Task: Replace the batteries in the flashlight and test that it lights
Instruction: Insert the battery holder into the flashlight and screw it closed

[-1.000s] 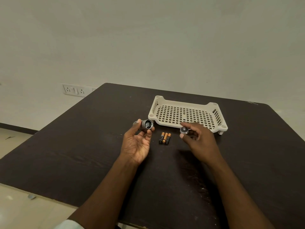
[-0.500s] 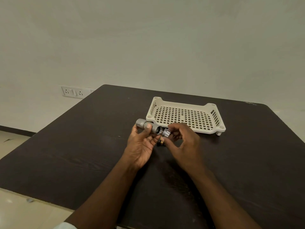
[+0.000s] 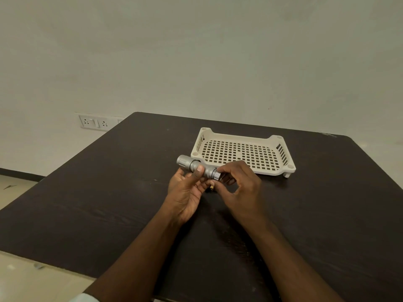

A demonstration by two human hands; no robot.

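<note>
— Where's the flashlight (image 3: 196,167)?

— I see it held above the worktop (image 3: 109,192), just in front of the white tray (image 3: 239,136)'s near-left corner. Its long axis runs left to right, head pointing away from the tray's corner, tail toward my right.

— And the hands?

— My left hand (image 3: 187,188) wraps the barrel, thumb on top. My right hand (image 3: 239,186) has its fingers (image 3: 224,170) pinched on the tail cap (image 3: 216,174), right at the barrel's end. I judge twisting along that axis comes next.

— Batteries?

— One tip (image 3: 211,188) peeks out below the hands, nearer me than the tray.
</note>
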